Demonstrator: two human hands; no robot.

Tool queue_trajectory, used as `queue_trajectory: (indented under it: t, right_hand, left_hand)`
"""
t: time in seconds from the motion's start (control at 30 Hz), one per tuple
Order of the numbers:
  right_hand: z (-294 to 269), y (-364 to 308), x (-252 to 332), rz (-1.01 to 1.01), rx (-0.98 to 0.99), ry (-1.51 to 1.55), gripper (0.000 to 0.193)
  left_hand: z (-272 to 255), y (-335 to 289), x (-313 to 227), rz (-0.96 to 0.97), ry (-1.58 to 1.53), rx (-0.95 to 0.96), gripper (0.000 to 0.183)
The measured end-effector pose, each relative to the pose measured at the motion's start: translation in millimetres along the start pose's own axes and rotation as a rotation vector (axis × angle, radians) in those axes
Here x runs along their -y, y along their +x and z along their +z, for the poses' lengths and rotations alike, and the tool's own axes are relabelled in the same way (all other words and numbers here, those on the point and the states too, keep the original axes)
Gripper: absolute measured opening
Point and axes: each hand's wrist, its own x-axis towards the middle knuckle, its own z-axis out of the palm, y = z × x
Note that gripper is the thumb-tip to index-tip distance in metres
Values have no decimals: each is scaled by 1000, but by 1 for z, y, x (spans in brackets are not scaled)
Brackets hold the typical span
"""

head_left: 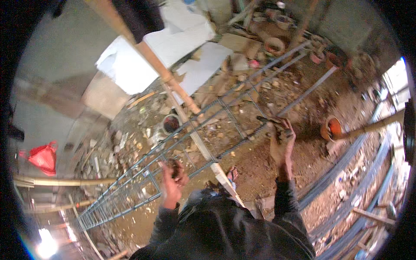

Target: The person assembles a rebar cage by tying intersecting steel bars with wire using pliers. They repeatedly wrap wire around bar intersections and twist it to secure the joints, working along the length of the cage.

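A steel rebar cage [236, 145] slants above a rubble-strewn dirt floor [255, 169], near white sheets [197, 76]. Left hand [173, 180] half-curled, right hand [284, 132] bent at the near bar; what either grips is unclear.

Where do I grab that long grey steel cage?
Probably the slim lower bar of the long grey steel cage, between two cross-ties, coming from the person's side: that bar lies nearest there, and open gaps leave room for a grip.
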Motion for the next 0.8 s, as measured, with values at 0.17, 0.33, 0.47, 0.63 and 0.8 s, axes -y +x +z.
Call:
queue_trajectory:
  t: [0.17, 0.33, 0.47, 0.63, 0.8]
  right_hand:
    - [29, -9, -42, -32, 69, -253, 28]
    - [30, -23, -20, 164, 58, -387, 73]
    - [31, -51, 57, 45, -122, -314, 76]
    - [70, -102, 167, 270, 325, 392, 48]
    - [104, -102, 231, 212, 280, 355, 52]
  left_hand:
    - [-4, -11, 2, -21, -2, 191, 63]
    - [-4, -23, -4, -38, -19, 273, 71]
    - [-18, -24, 5, -53, -15, 314, 73]
    - [-27, -19, 38, 52, 351, 197, 72]
    - [-19, -44, 44, -10, 235, 558, 75]
